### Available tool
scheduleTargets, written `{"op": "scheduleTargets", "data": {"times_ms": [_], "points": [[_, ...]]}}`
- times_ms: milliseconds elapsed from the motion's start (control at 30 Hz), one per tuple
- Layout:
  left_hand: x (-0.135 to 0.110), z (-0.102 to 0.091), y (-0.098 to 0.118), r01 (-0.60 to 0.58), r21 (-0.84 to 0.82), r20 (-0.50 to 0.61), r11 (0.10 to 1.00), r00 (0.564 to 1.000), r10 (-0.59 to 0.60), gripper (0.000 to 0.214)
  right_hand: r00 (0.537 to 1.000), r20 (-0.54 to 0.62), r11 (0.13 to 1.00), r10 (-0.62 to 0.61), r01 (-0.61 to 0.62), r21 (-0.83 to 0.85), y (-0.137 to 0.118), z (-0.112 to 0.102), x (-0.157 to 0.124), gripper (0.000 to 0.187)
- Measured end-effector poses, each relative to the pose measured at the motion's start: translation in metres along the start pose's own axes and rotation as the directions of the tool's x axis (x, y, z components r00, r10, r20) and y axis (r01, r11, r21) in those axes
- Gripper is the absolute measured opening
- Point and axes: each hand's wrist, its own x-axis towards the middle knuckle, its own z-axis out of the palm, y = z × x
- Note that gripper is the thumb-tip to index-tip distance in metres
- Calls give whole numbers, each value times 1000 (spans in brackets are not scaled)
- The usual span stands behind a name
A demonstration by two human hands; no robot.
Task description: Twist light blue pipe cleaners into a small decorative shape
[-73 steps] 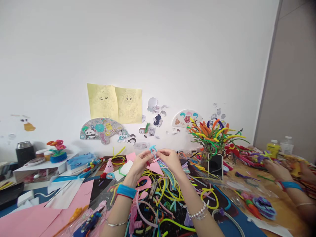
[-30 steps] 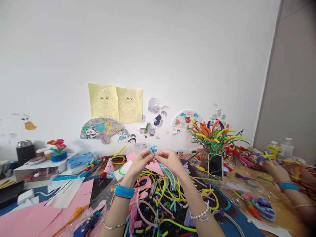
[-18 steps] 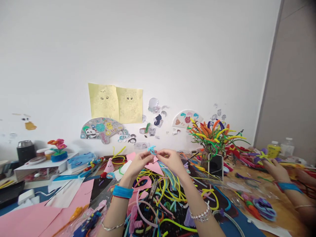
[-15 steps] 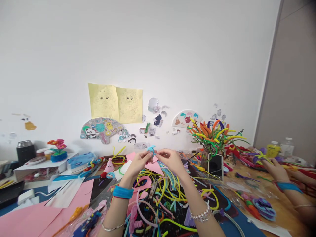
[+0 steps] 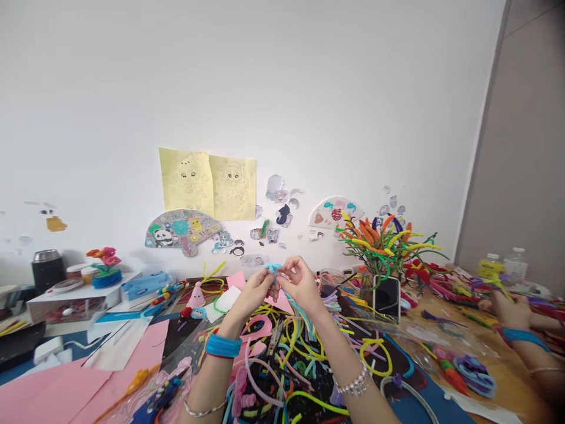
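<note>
My left hand and my right hand are raised together above the table, fingertips pinched on a small light-blue pipe-cleaner piece twisted into loops. A blue band sits on my left wrist and a bead bracelet on my right. Below my hands lies a heap of loose pipe cleaners in yellow, pink, green and blue.
Pink paper sheets cover the table's left front. A vase of pipe-cleaner flowers and a propped phone stand right of my hands. Another person's hand works at the far right near bottles. A white box sits left.
My hands have drawn closer together and risen slightly, the right fingers curling over the blue piece. The other person's hand at the right has shifted along the table.
</note>
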Motion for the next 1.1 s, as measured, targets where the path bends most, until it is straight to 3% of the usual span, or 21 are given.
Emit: {"op": "scheduleTargets", "data": {"times_ms": [133,267,467,633,900,1100], "points": [[-2,3,-1,-28,-92,-19,995,999,27,31,998,-48,982,-41,49,185,3,5,-2,30],[-4,4,1,-35,-214,6,976,999,37,33,996,84,923,-42,6,385,-1,0,-4,36],[-3,6,2,39,-340,70,940,997,-16,26,994,86,883,-65,17,470,-5,-4,-6,35],[0,10,-5,37,-288,95,957,995,-10,25,993,93,882,-78,25,471,-7,-7,-8,38],[-2,16,3,-106,-116,85,988,990,117,25,979,140,924,-150,88,372,-7,-18,-6,52],[-3,16,6,-95,-137,77,986,991,106,22,914,325,962,-243,185,199,-13,-20,-8,54]]}}
